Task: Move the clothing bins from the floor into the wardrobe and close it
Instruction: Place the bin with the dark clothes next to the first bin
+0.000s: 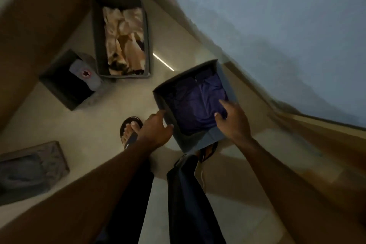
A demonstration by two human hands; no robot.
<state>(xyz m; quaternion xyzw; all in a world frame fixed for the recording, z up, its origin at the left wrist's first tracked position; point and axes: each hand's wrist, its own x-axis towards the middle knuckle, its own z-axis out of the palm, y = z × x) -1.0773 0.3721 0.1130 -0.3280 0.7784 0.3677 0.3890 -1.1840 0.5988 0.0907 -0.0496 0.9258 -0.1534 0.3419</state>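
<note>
A grey fabric bin (202,141) holding folded dark purple clothes (198,105) stands on the floor in front of my feet. My left hand (156,130) is against the bin's left wall, fingers apart, not clearly gripping. My right hand (233,119) hovers over the bin's right side with spread fingers above the clothes. A long grey bin (97,31) with beige clothes lies farther off. Next to it stands a small dark bin (59,89) with a grey garment bearing a red star. Another grey bin (57,156) of grey clothes sits at lower left.
A brown wooden panel (39,16) rises at upper left beside the bins. A blue-grey wall (277,25) with a brown skirting (316,134) runs along the right. My left foot in a sandal (131,130) stands on the pale tiled floor (99,125) just left of the purple bin.
</note>
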